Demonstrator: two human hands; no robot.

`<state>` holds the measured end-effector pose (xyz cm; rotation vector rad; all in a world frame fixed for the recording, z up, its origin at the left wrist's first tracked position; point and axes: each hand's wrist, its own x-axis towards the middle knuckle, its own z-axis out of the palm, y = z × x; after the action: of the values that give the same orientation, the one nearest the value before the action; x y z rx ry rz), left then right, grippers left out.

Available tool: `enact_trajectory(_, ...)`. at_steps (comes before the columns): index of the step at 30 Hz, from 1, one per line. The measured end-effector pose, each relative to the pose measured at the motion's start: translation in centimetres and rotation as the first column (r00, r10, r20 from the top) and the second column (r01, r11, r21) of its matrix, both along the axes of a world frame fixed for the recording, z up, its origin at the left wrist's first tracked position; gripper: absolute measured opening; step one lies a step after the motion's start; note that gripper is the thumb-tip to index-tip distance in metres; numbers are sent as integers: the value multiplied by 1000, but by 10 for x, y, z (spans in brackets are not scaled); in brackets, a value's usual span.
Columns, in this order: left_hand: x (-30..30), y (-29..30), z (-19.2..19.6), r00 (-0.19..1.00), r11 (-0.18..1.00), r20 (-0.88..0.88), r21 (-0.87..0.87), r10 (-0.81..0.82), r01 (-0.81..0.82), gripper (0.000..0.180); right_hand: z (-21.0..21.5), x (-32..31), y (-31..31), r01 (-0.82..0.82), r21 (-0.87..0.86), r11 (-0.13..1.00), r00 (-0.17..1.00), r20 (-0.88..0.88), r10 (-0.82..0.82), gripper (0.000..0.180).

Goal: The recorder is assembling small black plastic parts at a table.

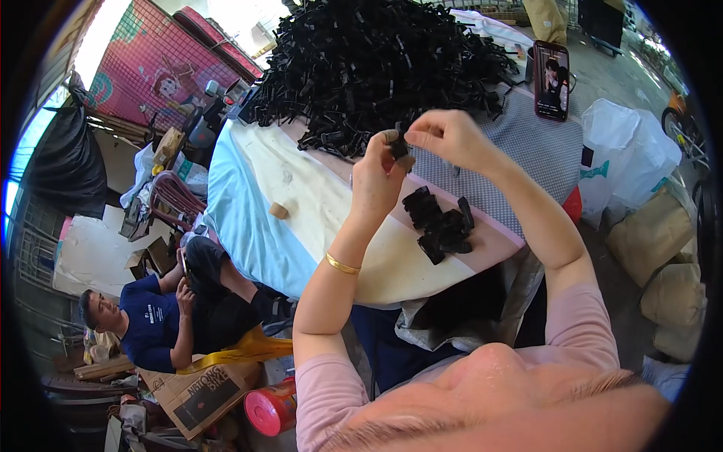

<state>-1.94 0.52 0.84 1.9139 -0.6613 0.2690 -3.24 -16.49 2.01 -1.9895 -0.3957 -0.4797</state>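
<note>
Over the cloth-covered table (324,264), my left hand (376,177) is closed on a small black piece (399,143), held upright between thumb and fingers. My right hand (448,139) is beside it with thumb and forefinger pinched together at the piece; slight motion blur hides whether anything is between them. A large heap of similar small black pieces (376,64) covers the far part of the table. Nearer to me, right of my left forearm, lies a small cluster of black pieces (444,230). Their exact kind is too small to tell.
A small tan block (279,211) lies on the cloth at left. A phone (552,83) stands upright at the table's right edge. White bags (629,154) and brown sacks (651,237) stand on the right. At left sits another person (162,316) holding a phone, beside a cardboard box (199,395) and red tub (271,407).
</note>
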Motion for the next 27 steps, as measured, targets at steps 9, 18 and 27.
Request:
enact_trajectory(9,-3,4,1,974,799,-56,562,-219,212,26,4,23,-69,397,-591,702,787,-175,-591,35)
enact_trajectory(18,-3,4,0,975,894,-130,393,-180,217,26,4,20,-65,417,-566,711,821,-102,-562,25)
enact_trajectory(27,15,5,3,789,889,-465,-407,-401,212,41,18,5,-37,-20,50,999,1000,23,19,19)
